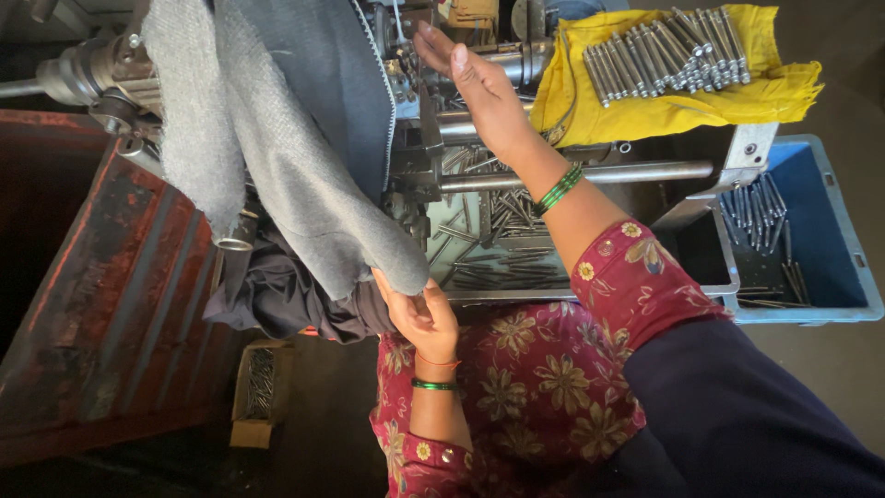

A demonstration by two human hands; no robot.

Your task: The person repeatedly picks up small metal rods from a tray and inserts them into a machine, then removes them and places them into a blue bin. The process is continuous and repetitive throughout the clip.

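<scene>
Metal tray [553, 293] of loose steel pins [502, 242] under the machine [433, 101]

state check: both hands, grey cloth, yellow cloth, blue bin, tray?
left hand: grip shut on grey cloth's lower corner
right hand: open, fingers extended at machine
grey cloth: draped over machine, hanging
yellow cloth: spread, metal rods on top
blue bin: holds few pins
tray: holds loose pins

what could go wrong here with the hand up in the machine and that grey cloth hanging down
1. The right hand reaches among the machine's metal parts; fingers might get pinched if anything moves.
2. The grey cloth, touched by the left hand, drapes over the machine and could snag.
3. The metal pins lie on a loose yellow cloth and could roll off.
</scene>
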